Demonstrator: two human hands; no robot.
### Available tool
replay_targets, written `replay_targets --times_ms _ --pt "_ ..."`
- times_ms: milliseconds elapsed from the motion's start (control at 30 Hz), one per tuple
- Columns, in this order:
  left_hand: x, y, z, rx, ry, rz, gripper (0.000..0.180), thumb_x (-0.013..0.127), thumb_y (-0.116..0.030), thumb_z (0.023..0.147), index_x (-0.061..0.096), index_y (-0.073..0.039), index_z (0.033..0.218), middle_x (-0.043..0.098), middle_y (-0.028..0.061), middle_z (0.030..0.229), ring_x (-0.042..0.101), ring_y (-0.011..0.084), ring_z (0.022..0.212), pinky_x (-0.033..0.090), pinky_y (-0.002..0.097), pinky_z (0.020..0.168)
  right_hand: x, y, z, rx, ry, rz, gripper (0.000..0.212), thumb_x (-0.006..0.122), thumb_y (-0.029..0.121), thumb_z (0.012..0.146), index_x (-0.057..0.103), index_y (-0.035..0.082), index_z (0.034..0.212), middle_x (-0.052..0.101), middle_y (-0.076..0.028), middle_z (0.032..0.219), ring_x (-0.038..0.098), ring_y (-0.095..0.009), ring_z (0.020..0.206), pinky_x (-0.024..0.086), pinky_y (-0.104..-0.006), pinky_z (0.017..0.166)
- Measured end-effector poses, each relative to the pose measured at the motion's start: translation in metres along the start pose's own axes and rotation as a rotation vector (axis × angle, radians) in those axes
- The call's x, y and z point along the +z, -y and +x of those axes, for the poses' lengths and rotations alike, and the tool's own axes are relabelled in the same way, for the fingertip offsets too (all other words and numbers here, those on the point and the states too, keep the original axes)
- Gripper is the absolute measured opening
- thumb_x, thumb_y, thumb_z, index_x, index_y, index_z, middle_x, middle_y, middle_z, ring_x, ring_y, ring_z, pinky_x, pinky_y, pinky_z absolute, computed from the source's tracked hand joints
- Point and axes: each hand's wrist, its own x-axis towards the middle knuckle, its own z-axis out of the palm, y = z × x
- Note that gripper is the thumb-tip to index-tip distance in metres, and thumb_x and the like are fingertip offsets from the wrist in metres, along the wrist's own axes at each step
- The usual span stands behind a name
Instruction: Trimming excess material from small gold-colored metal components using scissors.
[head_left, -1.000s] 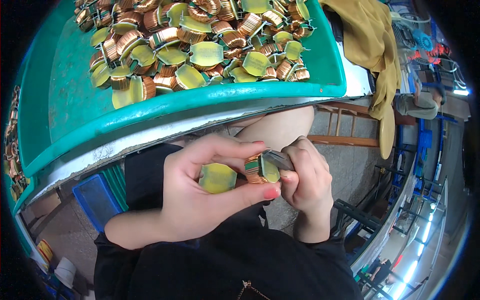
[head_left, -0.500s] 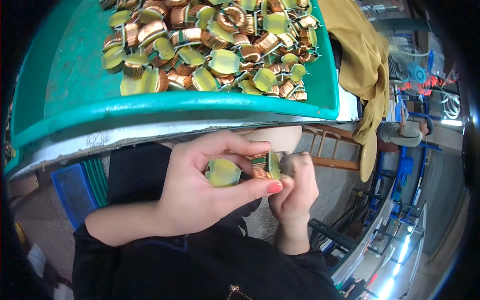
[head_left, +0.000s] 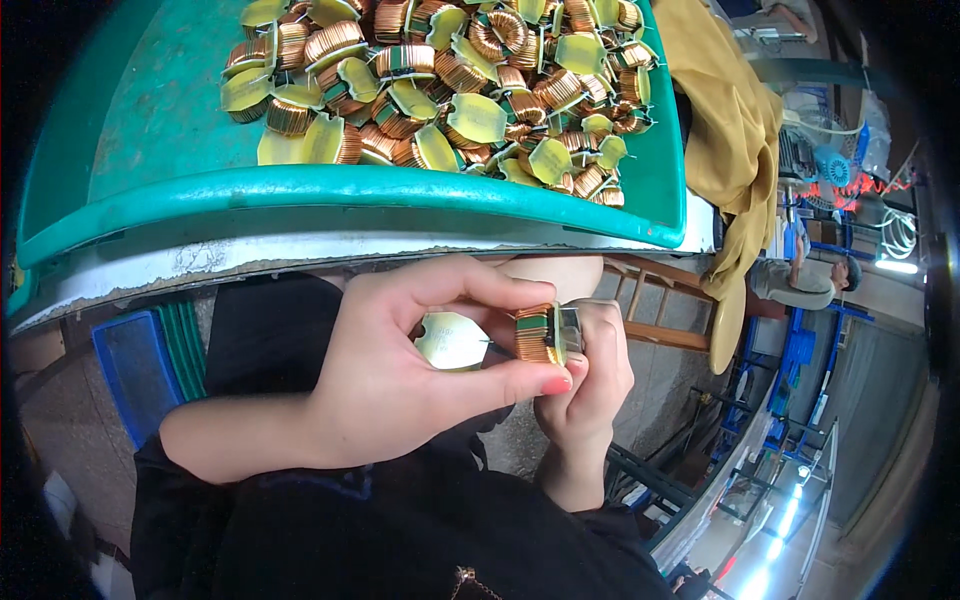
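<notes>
My left hand (head_left: 375, 365) pinches a copper-wound toroidal coil (head_left: 534, 334) between thumb and fingertips, its yellowish base plate turned toward the right. A second coil, showing mainly its pale yellow plate (head_left: 452, 341), rests inside the curl of the same hand. My right hand (head_left: 592, 362) is closed, its fingers up against the plate side of the pinched coil. Between these fingers and the plate is a small greyish metal piece (head_left: 571, 328); its kind cannot be made out. Both hands are in front of the table edge, above my lap.
A green plastic tray (head_left: 330, 188) on the white-edged table holds a heap of similar coils (head_left: 478, 118). Mustard cloth (head_left: 735, 130) hangs at its right. A wooden stool (head_left: 672, 335) stands beyond my right hand, blue and green crates (head_left: 150, 375) at lower left. Another person (head_left: 800, 280) is far right.
My right hand keeps against the coil's plate with its fingers slightly shifted, and the pinched coil has turned a little. The plate in my left palm catches more light. The whole view has shifted slightly.
</notes>
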Motion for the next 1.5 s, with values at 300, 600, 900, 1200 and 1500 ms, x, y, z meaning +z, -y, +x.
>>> replay_targets --times_ms 300,600,900,1200,1500 --pt "-0.001 -0.001 -0.001 0.012 -0.010 0.064 0.042 0.072 0.011 0.068 0.056 0.002 0.106 0.062 0.0139 0.102 0.061 0.0146 0.082 0.051 0.0228 0.072 -0.005 0.001 0.000 -0.019 0.089 -0.082 0.025 0.050 0.023 0.089 0.053 -0.001 0.088 0.052 -0.013 0.077 0.045 -0.025 0.064 0.041 -0.0341 0.060" --pt "0.002 0.003 -0.001 0.063 0.000 0.056 0.046 0.071 0.012 0.068 0.053 0.003 0.109 0.061 0.0155 0.105 0.063 0.0188 0.082 0.052 0.0247 0.072 -0.001 0.006 -0.004 0.084 -0.002 0.008 0.028 0.049 0.025 0.091 0.053 -0.002 0.087 0.052 -0.012 0.077 0.047 -0.024 0.064 0.042 -0.0328 0.062" --pt "0.005 0.002 0.002 0.076 -0.018 -0.048 0.052 0.072 0.012 0.066 0.049 0.003 0.112 0.060 0.0153 0.103 0.064 0.0223 0.083 0.053 0.0265 0.073 -0.007 -0.002 -0.015 0.156 -0.058 0.336 0.031 0.047 0.029 0.092 0.053 -0.002 0.089 0.053 -0.012 0.081 0.049 -0.025 0.069 0.042 -0.0323 0.066" --pt "0.001 0.002 -0.001 0.182 0.059 0.141 0.051 0.078 0.008 0.061 0.055 0.001 0.106 0.060 0.0146 0.103 0.064 0.0229 0.085 0.052 0.0290 0.074 -0.006 0.005 -0.008 -0.075 -0.023 0.075 0.034 0.049 0.032 0.091 0.055 -0.002 0.090 0.054 -0.013 0.082 0.048 -0.025 0.068 0.043 -0.0343 0.066" --pt "-0.004 0.008 -0.001 0.361 0.057 0.186 0.048 0.080 0.004 0.059 0.060 -0.001 0.102 0.063 0.0129 0.096 0.063 0.0200 0.081 0.051 0.0266 0.070 -0.008 0.002 -0.010 -0.160 0.000 -0.045 0.037 0.051 0.036 0.090 0.054 0.000 0.085 0.053 -0.011 0.077 0.046 -0.024 0.061 0.042 -0.0343 0.057"
